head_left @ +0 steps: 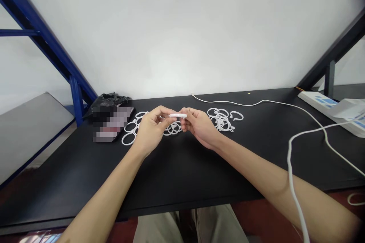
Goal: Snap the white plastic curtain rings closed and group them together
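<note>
Between both hands, just above the black table, a white plastic curtain ring [178, 115] is held nearly edge-on. My left hand [151, 126] pinches its left side between thumb and fingers. On its right side the fingertips of my right hand [202, 126] are closed, hiding part of it. Behind and left of my left hand lie several similar white rings [129, 139]. More rings [172, 128] show beneath the held one, partly covered by the hands. To the right of my right hand is a pile of rings [221, 119], with one open ring [237, 115] beside it.
A phone-like dark slab [125, 117], partly blurred out, and a crumpled black bag [110, 100] lie at the left. A white cable [290, 159] crosses over my right forearm. At the right stands a white-and-blue box [316, 100]. Blue frame bars [48, 45] rise at the left.
</note>
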The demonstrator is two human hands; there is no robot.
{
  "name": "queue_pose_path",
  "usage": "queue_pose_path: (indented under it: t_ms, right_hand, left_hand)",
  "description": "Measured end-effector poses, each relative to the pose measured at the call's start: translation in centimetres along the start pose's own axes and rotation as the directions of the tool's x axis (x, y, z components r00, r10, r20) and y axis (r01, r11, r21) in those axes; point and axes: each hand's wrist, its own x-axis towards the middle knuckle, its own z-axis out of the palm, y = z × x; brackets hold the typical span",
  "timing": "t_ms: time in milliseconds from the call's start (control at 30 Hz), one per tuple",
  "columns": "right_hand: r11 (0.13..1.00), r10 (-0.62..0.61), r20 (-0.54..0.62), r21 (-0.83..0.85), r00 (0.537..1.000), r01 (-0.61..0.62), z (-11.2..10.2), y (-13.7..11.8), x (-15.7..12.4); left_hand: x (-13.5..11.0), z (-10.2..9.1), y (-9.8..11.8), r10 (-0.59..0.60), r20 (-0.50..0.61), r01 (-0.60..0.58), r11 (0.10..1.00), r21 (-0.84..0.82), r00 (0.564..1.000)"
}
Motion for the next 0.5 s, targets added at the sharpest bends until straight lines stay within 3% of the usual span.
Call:
queue_pose_path:
  t_ms: [200,333,500]
  right_hand:
    - [0.994,-0.023,-0.117,-0.105,0.993,0.01,-0.68,0.24,0.55]
    - [0.984,-0.044,-0.132,-0.178,0.99,0.02,-0.7,0.21,0.53]
    - [0.994,-0.024,-0.105,-0.112,0.994,0.012,-0.55,-0.01,0.42]
  left_hand:
    - [-0.28,0.17,0.44,-0.024,0.112,0.011,0.993,0.113,0.993]
    - [-0.35,0.18,0.74,0.0,0.147,-0.021,0.99,0.139,0.989]
    - [-0.19,-0.04,0.71,0.012,0.169,-0.033,0.992,0.121,0.986]
